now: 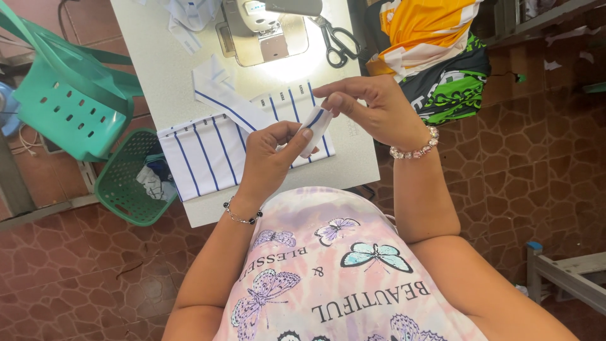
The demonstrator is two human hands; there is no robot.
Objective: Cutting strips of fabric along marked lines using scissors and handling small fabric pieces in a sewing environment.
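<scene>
Both hands are pinching a small white fabric strip with a blue stripe (315, 121), holding it just above the near edge of the striped white fabric panel (208, 155) lying on the counter (158, 69). The left hand (271, 151) is closing its fingers on the strip's lower end, while the right hand (369, 107) is gripping its upper end. Keeping the fold taut and the edges aligned seems wise here. Beyond the panel are sitting the sewing machine (262, 28) and black scissors (338, 41).
</scene>
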